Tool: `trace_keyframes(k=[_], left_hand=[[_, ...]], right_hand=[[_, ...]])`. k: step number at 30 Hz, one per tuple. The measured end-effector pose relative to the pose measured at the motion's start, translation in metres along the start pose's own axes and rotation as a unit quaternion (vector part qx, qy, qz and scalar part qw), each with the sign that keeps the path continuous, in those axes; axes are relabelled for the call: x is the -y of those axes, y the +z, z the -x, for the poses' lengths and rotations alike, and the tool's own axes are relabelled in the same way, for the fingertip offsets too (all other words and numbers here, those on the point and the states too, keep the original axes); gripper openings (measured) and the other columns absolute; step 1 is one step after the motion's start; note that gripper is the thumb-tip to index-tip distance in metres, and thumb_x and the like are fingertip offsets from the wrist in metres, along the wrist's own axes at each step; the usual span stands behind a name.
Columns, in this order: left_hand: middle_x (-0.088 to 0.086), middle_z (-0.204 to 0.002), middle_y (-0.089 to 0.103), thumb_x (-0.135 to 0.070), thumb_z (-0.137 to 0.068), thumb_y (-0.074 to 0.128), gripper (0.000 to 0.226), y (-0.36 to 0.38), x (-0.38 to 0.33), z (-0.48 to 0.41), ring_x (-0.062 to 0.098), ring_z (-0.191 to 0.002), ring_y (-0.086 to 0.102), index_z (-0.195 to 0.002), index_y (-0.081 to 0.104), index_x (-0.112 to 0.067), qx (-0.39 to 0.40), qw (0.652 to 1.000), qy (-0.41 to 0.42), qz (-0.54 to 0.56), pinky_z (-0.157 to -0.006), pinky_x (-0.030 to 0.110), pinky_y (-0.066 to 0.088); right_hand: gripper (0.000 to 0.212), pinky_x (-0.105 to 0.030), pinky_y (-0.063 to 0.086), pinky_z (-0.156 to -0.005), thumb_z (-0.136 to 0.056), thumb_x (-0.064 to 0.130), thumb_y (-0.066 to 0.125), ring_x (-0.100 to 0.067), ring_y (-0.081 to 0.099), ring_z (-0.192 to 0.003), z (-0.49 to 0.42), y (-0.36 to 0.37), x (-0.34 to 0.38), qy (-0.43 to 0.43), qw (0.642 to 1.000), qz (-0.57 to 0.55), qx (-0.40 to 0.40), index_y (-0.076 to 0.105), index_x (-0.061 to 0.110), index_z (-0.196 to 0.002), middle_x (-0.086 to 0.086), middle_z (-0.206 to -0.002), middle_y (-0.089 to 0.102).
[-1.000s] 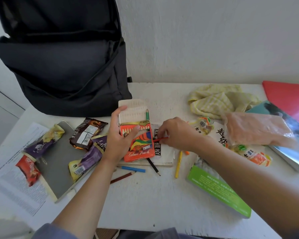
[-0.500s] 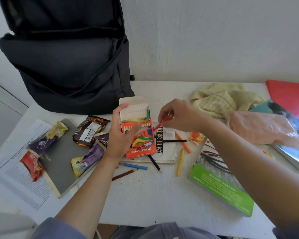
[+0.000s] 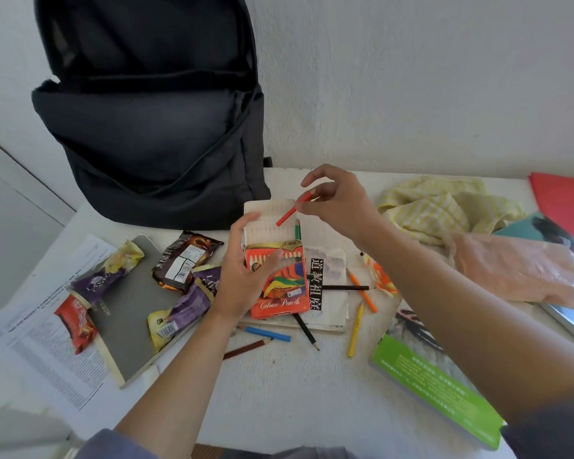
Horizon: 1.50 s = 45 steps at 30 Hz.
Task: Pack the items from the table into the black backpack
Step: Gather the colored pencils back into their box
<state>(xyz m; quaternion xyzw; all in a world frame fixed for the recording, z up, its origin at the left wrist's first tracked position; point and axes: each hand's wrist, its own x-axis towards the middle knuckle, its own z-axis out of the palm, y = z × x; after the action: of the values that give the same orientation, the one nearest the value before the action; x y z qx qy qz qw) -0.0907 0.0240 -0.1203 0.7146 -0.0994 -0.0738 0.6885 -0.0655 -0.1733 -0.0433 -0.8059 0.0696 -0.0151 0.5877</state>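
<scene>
Head-worn view, angled down, close over white table (image 3: 279,392)

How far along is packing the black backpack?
The backpack stands open; nothing visibly packed. One green pencil sits in the colour pencil box held by the left hand; the right hand pinches a red pencil at its open top. Loose pencils, snack packets, books and the cloth lie unpacked on the table.

left hand (image 3: 242,276): grips colour pencil box (image 3: 277,276), flap raised | right hand (image 3: 335,202): pinches red pencil (image 3: 293,209) above box opening | green pencil (image 3: 297,230): in box | black backpack (image 3: 153,127): beyond left hand, unzipped | loose pencils (image 3: 357,329): below right hand
</scene>
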Motion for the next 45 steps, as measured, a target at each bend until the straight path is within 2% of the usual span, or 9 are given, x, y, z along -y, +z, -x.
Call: trace_keyframes(k=[5, 7, 11, 17, 23, 27, 32, 40, 45], left_hand=[[-0.008, -0.129, 0.064, -0.012, -0.093, 0.072, 0.062, 0.0, 0.002, -0.002, 0.021, -0.115, 0.069, -0.141, 0.039, -0.035, -0.007, 1.0, -0.004, 0.004, -0.084, 0.036, 0.062], [-0.004, -0.133, 0.061, -0.013, -0.093, 0.072, 0.062, 0.0, 0.002, -0.002, 0.022, -0.118, 0.068, -0.141, 0.04, -0.035, -0.007, 1.0, -0.004, 0.004, -0.086, 0.039, 0.062], [0.0, -0.134, 0.061, -0.012, -0.093, 0.072, 0.061, -0.001, 0.002, -0.003, 0.025, -0.119, 0.067, -0.14, 0.041, -0.036, -0.007, 1.0, -0.007, 0.019, -0.087, 0.043, 0.062], [-0.005, -0.127, 0.065, -0.007, -0.095, 0.069, 0.059, -0.001, -0.001, -0.001, 0.026, -0.114, 0.07, -0.137, 0.042, -0.039, 0.0, 0.998, -0.023, 0.056, -0.084, 0.042, 0.063], [0.002, -0.133, 0.061, -0.015, -0.096, 0.068, 0.053, 0.0, -0.005, -0.001, 0.026, -0.113, 0.071, -0.133, 0.045, -0.044, -0.005, 0.997, -0.037, 0.072, -0.081, 0.04, 0.063], [0.0, -0.134, 0.062, -0.018, -0.096, 0.069, 0.053, -0.001, -0.005, -0.001, 0.027, -0.114, 0.07, -0.135, 0.044, -0.044, 0.0, 0.997, -0.039, 0.063, -0.085, 0.045, 0.062], [-0.012, -0.123, 0.066, -0.018, -0.096, 0.069, 0.054, -0.001, -0.006, -0.001, 0.023, -0.11, 0.072, -0.135, 0.043, -0.044, -0.001, 0.998, -0.04, 0.055, -0.078, 0.035, 0.062], [-0.004, -0.13, 0.062, -0.016, -0.096, 0.069, 0.055, 0.0, -0.006, 0.0, 0.025, -0.112, 0.071, -0.134, 0.044, -0.046, 0.0, 0.998, -0.041, 0.053, -0.083, 0.042, 0.063], [0.0, -0.131, 0.059, -0.012, -0.097, 0.067, 0.054, 0.0, -0.007, 0.0, 0.024, -0.111, 0.071, -0.135, 0.043, -0.043, -0.001, 0.998, -0.035, 0.048, -0.081, 0.039, 0.063]], right_hand=[[0.03, -0.019, 0.052, -0.066, -0.084, 0.01, 0.078, -0.015, 0.068, -0.077, -0.007, 0.011, 0.004, -0.009, 1.0, 0.022, 0.007, 0.058, 0.018, -0.105, -0.004, -0.087, 0.074], [0.028, -0.011, 0.047, -0.058, -0.087, 0.014, 0.076, -0.013, 0.065, -0.077, -0.01, 0.014, 0.007, -0.002, 1.0, 0.004, -0.002, 0.058, 0.018, -0.107, -0.004, -0.09, 0.074], [0.024, -0.013, 0.046, -0.058, -0.086, 0.021, 0.078, -0.01, 0.063, -0.075, -0.016, 0.019, 0.007, -0.008, 1.0, 0.002, 0.0, 0.061, 0.019, -0.104, -0.002, -0.088, 0.073], [0.013, -0.023, 0.052, -0.066, -0.079, 0.011, 0.08, -0.012, 0.061, -0.072, -0.022, 0.019, 0.005, -0.047, 0.991, 0.125, 0.018, 0.07, 0.016, -0.084, -0.002, -0.083, 0.07], [0.012, -0.014, 0.045, -0.057, -0.081, 0.006, 0.072, -0.009, 0.059, -0.072, -0.023, 0.013, 0.018, -0.057, 0.964, 0.228, 0.124, 0.066, 0.014, -0.086, 0.003, -0.083, 0.063], [0.03, -0.02, 0.054, -0.063, -0.082, 0.004, 0.072, -0.014, 0.067, -0.076, -0.021, 0.022, 0.015, -0.056, 0.975, 0.185, 0.111, 0.056, 0.019, -0.102, -0.003, -0.086, 0.069], [0.039, -0.032, 0.062, -0.073, -0.077, 0.006, 0.08, -0.016, 0.068, -0.077, -0.013, 0.032, 0.006, -0.025, 0.991, 0.113, 0.067, 0.055, 0.02, -0.103, -0.003, -0.092, 0.074], [0.037, -0.018, 0.05, -0.059, -0.071, 0.006, 0.084, -0.009, 0.061, -0.068, -0.008, 0.029, 0.004, -0.003, 0.993, 0.12, 0.019, 0.06, 0.017, -0.097, 0.002, -0.084, 0.067], [0.031, -0.022, 0.055, -0.065, -0.07, 0.001, 0.084, -0.008, 0.063, -0.066, -0.01, 0.024, 0.003, -0.008, 0.988, 0.144, 0.053, 0.066, 0.013, -0.093, -0.003, -0.083, 0.073]])
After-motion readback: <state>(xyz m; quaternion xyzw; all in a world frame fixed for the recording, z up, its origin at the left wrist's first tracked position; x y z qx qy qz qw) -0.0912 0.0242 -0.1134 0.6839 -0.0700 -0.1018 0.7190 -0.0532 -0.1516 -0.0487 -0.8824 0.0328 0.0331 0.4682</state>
